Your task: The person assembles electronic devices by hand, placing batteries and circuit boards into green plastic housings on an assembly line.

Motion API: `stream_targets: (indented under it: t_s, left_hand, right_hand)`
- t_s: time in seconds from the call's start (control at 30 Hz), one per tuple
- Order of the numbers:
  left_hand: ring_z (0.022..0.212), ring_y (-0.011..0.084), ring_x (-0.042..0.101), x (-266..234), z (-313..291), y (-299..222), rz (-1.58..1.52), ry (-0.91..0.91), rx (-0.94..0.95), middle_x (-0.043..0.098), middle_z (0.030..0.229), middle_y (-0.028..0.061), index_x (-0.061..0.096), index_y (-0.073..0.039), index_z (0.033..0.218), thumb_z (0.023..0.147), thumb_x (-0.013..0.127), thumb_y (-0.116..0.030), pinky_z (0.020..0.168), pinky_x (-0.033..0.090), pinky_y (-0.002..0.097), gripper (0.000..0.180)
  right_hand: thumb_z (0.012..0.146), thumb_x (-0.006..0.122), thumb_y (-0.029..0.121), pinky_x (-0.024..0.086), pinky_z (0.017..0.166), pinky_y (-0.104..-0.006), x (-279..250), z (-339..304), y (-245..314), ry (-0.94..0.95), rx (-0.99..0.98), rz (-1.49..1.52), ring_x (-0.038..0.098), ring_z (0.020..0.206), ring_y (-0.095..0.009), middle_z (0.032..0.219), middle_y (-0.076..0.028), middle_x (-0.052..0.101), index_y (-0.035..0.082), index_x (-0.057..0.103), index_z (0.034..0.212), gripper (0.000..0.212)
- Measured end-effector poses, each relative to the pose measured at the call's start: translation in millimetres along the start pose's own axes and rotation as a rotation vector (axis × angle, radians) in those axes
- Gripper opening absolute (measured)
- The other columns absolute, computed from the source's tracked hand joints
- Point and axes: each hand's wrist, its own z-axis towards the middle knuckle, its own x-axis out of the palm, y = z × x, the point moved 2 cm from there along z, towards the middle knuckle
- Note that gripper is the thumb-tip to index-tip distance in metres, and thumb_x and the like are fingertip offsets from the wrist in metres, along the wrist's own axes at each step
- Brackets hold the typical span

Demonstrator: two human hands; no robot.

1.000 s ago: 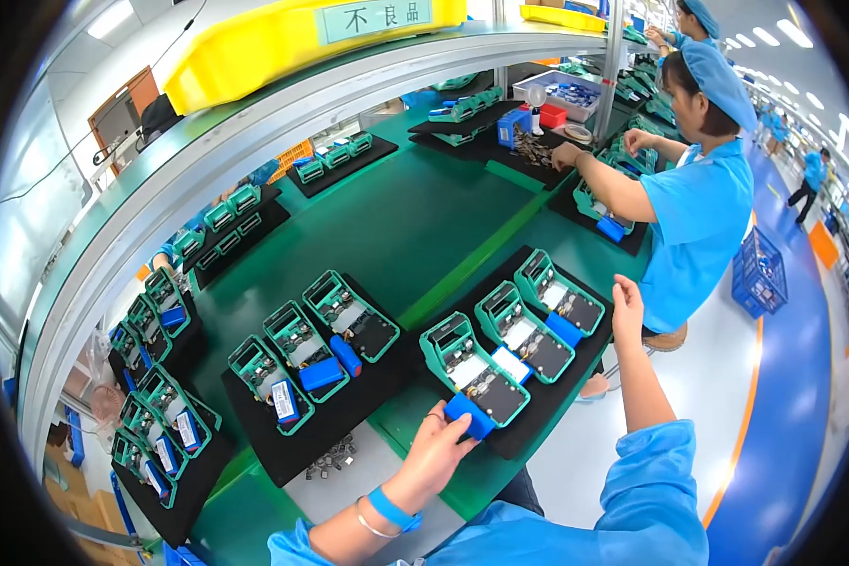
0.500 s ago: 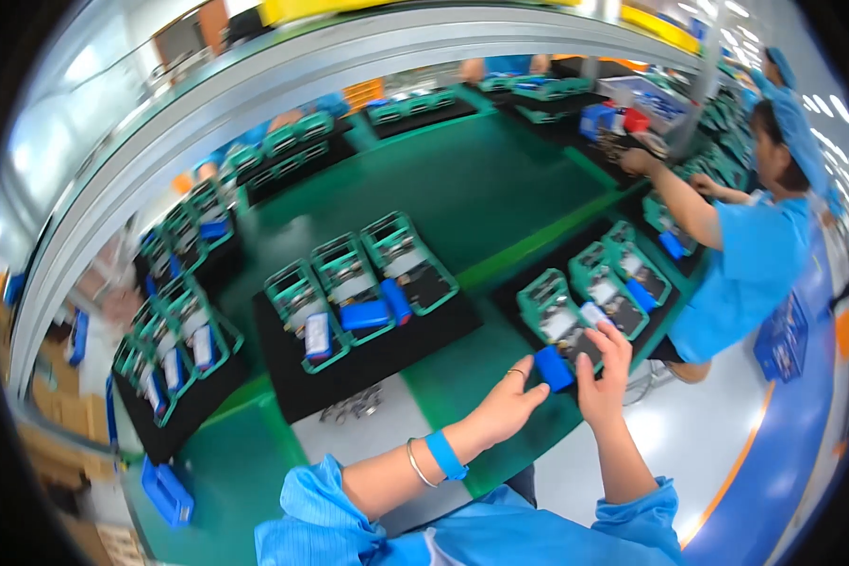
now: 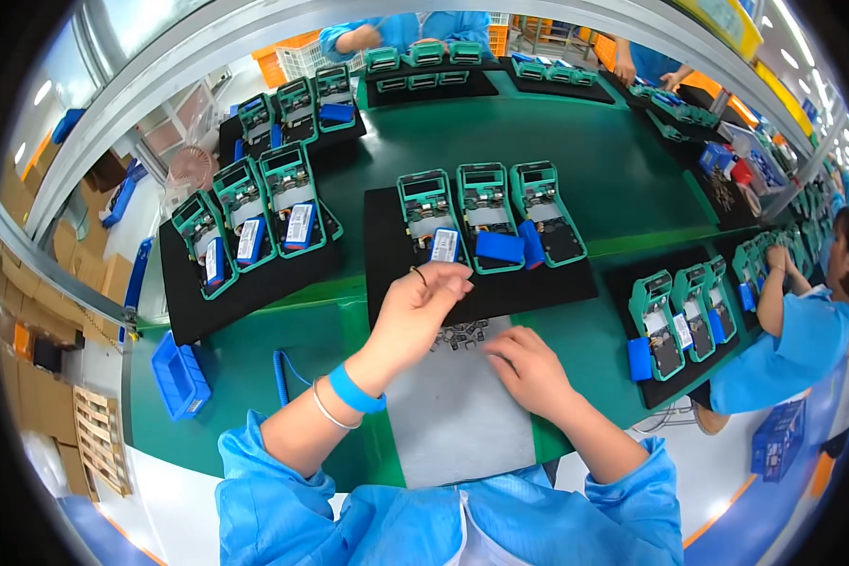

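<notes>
My left hand (image 3: 417, 311) is over the front edge of the middle black mat (image 3: 528, 291), its thumb and fingers drawn together; anything between them is hidden. Just beyond its fingertips, a blue battery pack with a white label (image 3: 444, 245) lies in the left green device housing (image 3: 426, 203). The center housing (image 3: 486, 198) has a blue battery pack (image 3: 499, 247) lying across it. Another blue pack (image 3: 531, 244) leans by the right housing (image 3: 542, 203). My right hand (image 3: 530, 373) hovers with fingers apart beside a pile of small dark parts (image 3: 465, 335) on a grey sheet (image 3: 462, 424).
More mats with housings and batteries stand at left (image 3: 245, 292) and right (image 3: 623, 283). A blue bin (image 3: 179, 377) and coiled blue cord (image 3: 280, 377) are at the left. A co-worker (image 3: 783, 335) works at the right; others stand across the green table (image 3: 434, 141). A metal frame spans overhead.
The view has turned rightward-mat to middle-mat. Both hands have left the blue battery at the right mat's near corner and moved left to the middle mat and grey sheet.
</notes>
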Motion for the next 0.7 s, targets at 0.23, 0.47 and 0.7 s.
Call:
stream_targets:
  t_s: [0.23, 0.47, 0.7]
  left_hand:
    - [0.127, 0.0374, 0.049, -26.1, 10.6, 4.3, 0.745, -0.087, 0.275, 0.051, 0.14, 0.0212, 0.059, -0.003, 0.129, 0.091, 0.067, -0.015, 0.105, 0.041, 0.0435, 0.041]
    - [0.133, 0.0437, 0.041, -19.0, 48.5, 33.6, 1.135, 0.065, 0.397, 0.041, 0.146, 0.0233, 0.047, -0.015, 0.147, 0.089, 0.071, -0.023, 0.112, 0.031, 0.0524, 0.064]
    - [0.121, 0.039, 0.049, -29.9, 53.8, 30.7, 1.062, 0.148, 0.414, 0.045, 0.136, 0.0195, 0.054, -0.015, 0.141, 0.086, 0.075, -0.018, 0.109, 0.036, 0.0492, 0.059]
  right_hand:
    - [0.084, 0.072, 0.014, 0.054, 0.077, -0.0398, 19.4, 26.3, 8.1, 0.059, -0.046, -0.237, 0.062, 0.095, -0.028, 0.096, -0.007, 0.061, 0.007, 0.068, 0.098, 0.016]
    - [0.086, 0.071, 0.018, 0.053, 0.071, -0.0407, 13.5, 33.0, 2.9, 0.151, 0.245, -0.042, 0.064, 0.081, -0.028, 0.081, -0.01, 0.064, 0.007, 0.067, 0.086, 0.012]
    - [0.087, 0.07, 0.018, 0.054, 0.071, -0.0398, 7.8, 31.2, 5.5, 0.166, 0.205, -0.132, 0.065, 0.081, -0.029, 0.082, -0.01, 0.064, 0.007, 0.066, 0.088, 0.012]
